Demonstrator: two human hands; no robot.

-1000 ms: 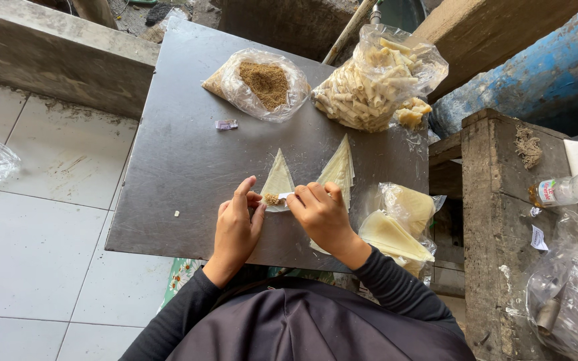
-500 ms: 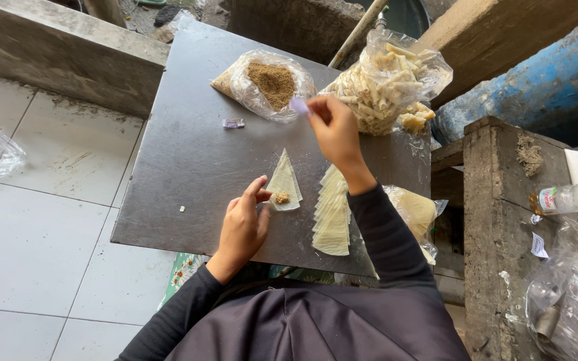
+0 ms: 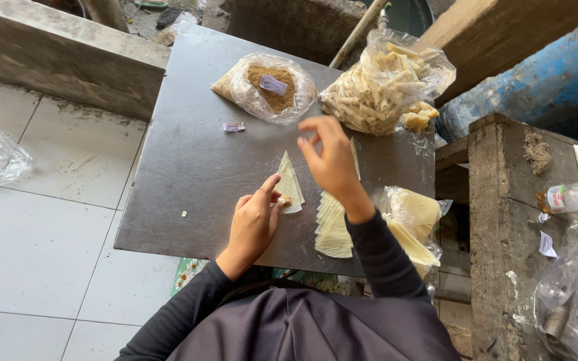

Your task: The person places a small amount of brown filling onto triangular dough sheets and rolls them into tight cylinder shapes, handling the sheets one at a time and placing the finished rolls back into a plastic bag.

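- The left hand (image 3: 252,224) rests on the grey tabletop (image 3: 195,167), its forefinger and thumb pressed onto the lower edge of a small triangular pastry wrapper (image 3: 289,190), pinning it flat. A dab of brown filling sits at the wrapper's corner, touching the fingertips.
- The right hand (image 3: 332,157) hovers above the tabletop, empty, fingers loosely spread and slightly curled. Half a second ago it was stretched out to the bag of brown filling (image 3: 269,87); now it has drawn back toward the wrapper.
- The little lilac scoop it carried then now lies on top of the filling in the bag, so the spooning looks done for this piece, and the right hand appears free to help with the wrapper.
- Just right of the held wrapper, partly under the right wrist, lies a fanned stack of pale wrappers (image 3: 332,227).
- Farther right, at the tabletop's edge, an open plastic bag of more wrappers (image 3: 413,220).
- At the far edge, beside the filling, a clear bag of rolled pastry sticks (image 3: 382,83).
- A small scrap of lilac paper (image 3: 233,126) lies near the filling bag.
- White tiled floor (image 3: 41,234) spreads to the left.
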